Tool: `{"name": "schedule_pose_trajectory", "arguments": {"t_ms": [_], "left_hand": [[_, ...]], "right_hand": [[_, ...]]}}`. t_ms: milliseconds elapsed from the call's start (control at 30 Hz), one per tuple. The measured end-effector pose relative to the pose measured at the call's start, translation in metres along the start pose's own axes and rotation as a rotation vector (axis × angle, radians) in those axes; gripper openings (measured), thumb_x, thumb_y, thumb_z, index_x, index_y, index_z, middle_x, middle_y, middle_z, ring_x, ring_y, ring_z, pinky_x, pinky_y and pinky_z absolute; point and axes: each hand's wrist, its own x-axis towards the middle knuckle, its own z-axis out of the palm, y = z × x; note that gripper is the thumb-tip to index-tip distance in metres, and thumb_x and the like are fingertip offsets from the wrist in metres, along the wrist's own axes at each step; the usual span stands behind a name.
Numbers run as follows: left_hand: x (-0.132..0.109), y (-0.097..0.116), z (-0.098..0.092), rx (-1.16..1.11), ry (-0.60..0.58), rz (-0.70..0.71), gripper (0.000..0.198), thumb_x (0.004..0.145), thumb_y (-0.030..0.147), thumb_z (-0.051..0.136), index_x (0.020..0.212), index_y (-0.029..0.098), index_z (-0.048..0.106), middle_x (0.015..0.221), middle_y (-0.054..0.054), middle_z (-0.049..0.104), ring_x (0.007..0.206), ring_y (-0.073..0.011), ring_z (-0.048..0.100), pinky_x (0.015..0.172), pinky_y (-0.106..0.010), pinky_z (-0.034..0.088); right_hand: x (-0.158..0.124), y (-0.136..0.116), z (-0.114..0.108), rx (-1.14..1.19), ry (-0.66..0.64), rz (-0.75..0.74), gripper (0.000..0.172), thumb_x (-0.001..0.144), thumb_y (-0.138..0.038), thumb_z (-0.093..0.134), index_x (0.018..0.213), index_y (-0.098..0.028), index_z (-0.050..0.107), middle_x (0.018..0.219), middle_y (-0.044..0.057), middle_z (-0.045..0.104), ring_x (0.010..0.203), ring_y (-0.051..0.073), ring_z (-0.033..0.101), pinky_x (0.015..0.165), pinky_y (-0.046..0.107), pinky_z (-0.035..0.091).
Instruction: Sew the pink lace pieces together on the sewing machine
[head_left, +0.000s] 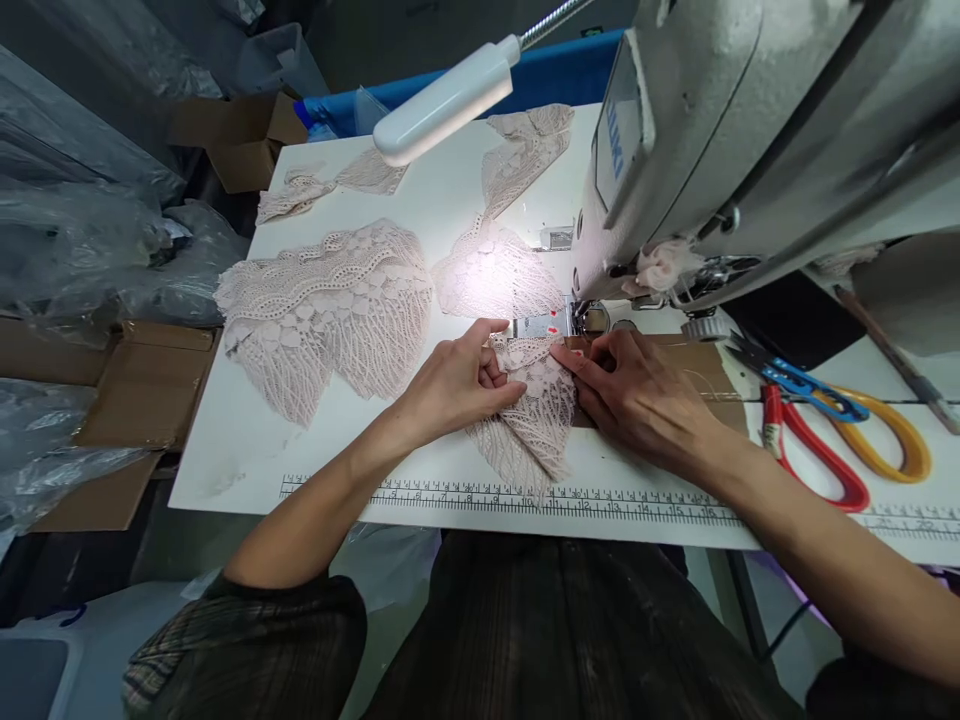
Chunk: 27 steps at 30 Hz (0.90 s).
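Note:
A pale pink lace piece (536, 400) lies folded just in front of the sewing machine's presser foot (579, 315). My left hand (461, 375) grips its upper left edge, thumb and fingers bent around the lace. On the opposite side, my right hand (630, 385) has its index fingertip on the upper right edge, the other fingers curled beneath; the lace is pinched there. Behind the needle plate (534, 327), another lace piece (495, 275) lies under the bright lamp light. A larger scalloped lace piece (337, 300) rests on the white table (247, 450) to the left.
The sewing machine head (690, 130) fills the upper right. Scissors with red handles (825, 470), yellow-handled scissors (900, 450) and blue snips (810, 385) lie right of my right hand. A white lamp (450, 100) hangs above. Cardboard boxes (240, 140) and plastic bags stand left. A ruler strip (450, 495) runs along the front edge.

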Motion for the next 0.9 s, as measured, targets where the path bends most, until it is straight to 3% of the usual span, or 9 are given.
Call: {"name": "schedule_pose_trajectory", "arguments": {"t_ms": [233, 467, 567, 733, 900], "left_hand": [[0.0, -0.005, 0.002, -0.006, 0.014, 0.024, 0.064, 0.081, 0.034, 0.072, 0.138, 0.018, 0.047, 0.065, 0.007, 0.062, 0.06, -0.0116, 0.061, 0.061, -0.026, 0.046], [0.003, -0.011, 0.002, -0.031, 0.023, 0.021, 0.067, 0.078, 0.036, 0.076, 0.136, 0.018, 0.049, 0.066, 0.007, 0.062, 0.061, -0.0113, 0.06, 0.06, -0.025, 0.046], [0.003, -0.01, 0.002, -0.053, 0.02, 0.006, 0.068, 0.078, 0.036, 0.077, 0.137, 0.018, 0.049, 0.067, 0.006, 0.062, 0.06, -0.0107, 0.059, 0.059, -0.024, 0.045], [0.003, -0.006, 0.002, -0.073, 0.022, -0.02, 0.068, 0.077, 0.037, 0.079, 0.137, 0.017, 0.05, 0.069, 0.005, 0.062, 0.06, -0.011, 0.058, 0.055, -0.024, 0.042], [0.003, -0.007, 0.002, -0.067, 0.028, -0.03, 0.07, 0.077, 0.041, 0.08, 0.137, 0.02, 0.05, 0.069, 0.005, 0.062, 0.06, -0.0114, 0.058, 0.056, -0.025, 0.043]], "right_hand": [[-0.003, 0.01, -0.008, 0.29, 0.095, 0.061, 0.043, 0.099, -0.023, 0.043, 0.139, -0.017, 0.059, 0.101, 0.012, 0.061, 0.086, 0.019, 0.059, 0.081, 0.034, 0.055], [-0.013, 0.016, -0.02, 0.428, 0.119, 0.107, 0.039, 0.093, -0.016, 0.048, 0.124, -0.02, 0.071, 0.098, 0.008, 0.068, 0.08, 0.015, 0.064, 0.074, 0.029, 0.054], [-0.02, 0.012, -0.02, 0.428, 0.079, 0.076, 0.039, 0.093, -0.017, 0.049, 0.124, -0.02, 0.071, 0.104, 0.01, 0.066, 0.084, 0.015, 0.063, 0.075, 0.029, 0.053], [-0.024, 0.004, -0.017, 0.28, -0.033, -0.074, 0.039, 0.095, -0.023, 0.049, 0.128, -0.028, 0.07, 0.11, 0.013, 0.063, 0.105, 0.026, 0.055, 0.088, 0.044, 0.048], [-0.024, 0.002, -0.017, 0.199, -0.067, -0.078, 0.041, 0.096, -0.024, 0.047, 0.131, -0.029, 0.068, 0.114, 0.014, 0.061, 0.105, 0.028, 0.051, 0.086, 0.044, 0.044]]}}
